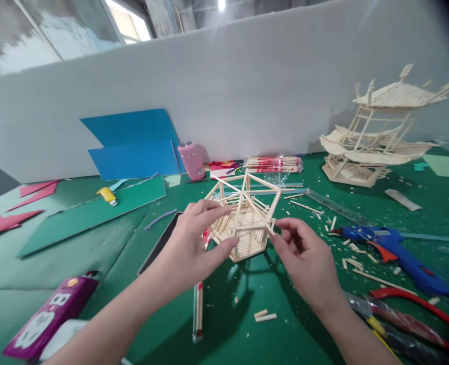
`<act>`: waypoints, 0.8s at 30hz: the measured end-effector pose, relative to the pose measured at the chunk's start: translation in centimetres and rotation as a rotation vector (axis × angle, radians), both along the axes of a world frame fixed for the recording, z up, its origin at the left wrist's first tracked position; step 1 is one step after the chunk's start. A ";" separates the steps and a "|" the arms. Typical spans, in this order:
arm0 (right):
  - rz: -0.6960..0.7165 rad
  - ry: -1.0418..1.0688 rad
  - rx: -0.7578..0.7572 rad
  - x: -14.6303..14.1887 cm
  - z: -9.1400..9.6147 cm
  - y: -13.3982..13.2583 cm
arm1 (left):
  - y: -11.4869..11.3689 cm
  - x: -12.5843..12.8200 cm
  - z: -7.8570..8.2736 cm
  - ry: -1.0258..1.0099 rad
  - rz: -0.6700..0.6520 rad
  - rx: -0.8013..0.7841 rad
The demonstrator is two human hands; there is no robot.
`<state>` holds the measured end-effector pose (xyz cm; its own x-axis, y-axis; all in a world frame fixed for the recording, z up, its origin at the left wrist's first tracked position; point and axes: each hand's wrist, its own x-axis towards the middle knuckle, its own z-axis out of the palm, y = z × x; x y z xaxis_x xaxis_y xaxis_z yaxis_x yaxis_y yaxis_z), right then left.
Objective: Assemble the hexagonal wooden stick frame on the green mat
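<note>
A small polygonal frame of pale wooden sticks [249,243], with a slatted floor, upright posts and top rails, is between my hands in the middle of the view. My left hand [197,238] grips its left side, thumb against a front post and fingers reaching over the railing. At the front right corner, my right hand [304,253] pinches a short wooden stick [269,229] against the frame between thumb and forefinger. Two short cut sticks [265,318] lie on the green table in front. The frame's left edge is partly hidden behind my left hand.
A blue glue gun [399,253] and red-handled pliers [418,304] lie on the right among stick scraps. Behind stand a multi-tiered stick pagoda [380,147], a pink bottle [192,161] and bundled sticks [273,164]. A yellow cutter [107,195] and purple pouch [53,317] lie left.
</note>
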<state>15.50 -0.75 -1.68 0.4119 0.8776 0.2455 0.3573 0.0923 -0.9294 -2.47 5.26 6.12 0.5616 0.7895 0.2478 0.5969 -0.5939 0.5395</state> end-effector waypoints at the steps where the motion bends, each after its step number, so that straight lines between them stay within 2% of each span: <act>1: -0.009 0.034 -0.013 -0.2 0.0 -0.4 | -0.1 -0.2 -0.1 -0.061 0.037 -0.071; 4: 0.093 0.207 -0.054 -1.4 -0.2 -1.4 | -0.1 0.0 -0.3 -0.183 0.130 -0.275; 7: 0.177 0.598 -0.126 -3.4 -0.3 -1.5 | 0.1 0.8 -0.5 -0.245 0.174 -0.397; 10: 0.175 0.956 -0.125 -5.1 0.3 -0.7 | 0.4 1.4 -1.0 -0.322 0.141 -0.504; 12: 0.167 1.084 -0.080 -5.8 1.0 0.0 | 0.6 1.6 -1.3 -0.357 0.104 -0.553; 16: 0.159 1.149 -0.021 -6.6 1.7 1.1 | 0.6 1.7 -1.5 -0.360 0.065 -0.576; 24: 0.088 1.128 0.020 -7.6 1.3 2.2 | 0.7 1.7 -1.4 -0.358 0.013 -0.560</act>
<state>7.88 1.50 -0.41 0.3444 0.9144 -0.2128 -0.6929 0.0946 -0.7148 -0.76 5.98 4.74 0.5105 0.8592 -0.0328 0.3287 -0.1598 0.9308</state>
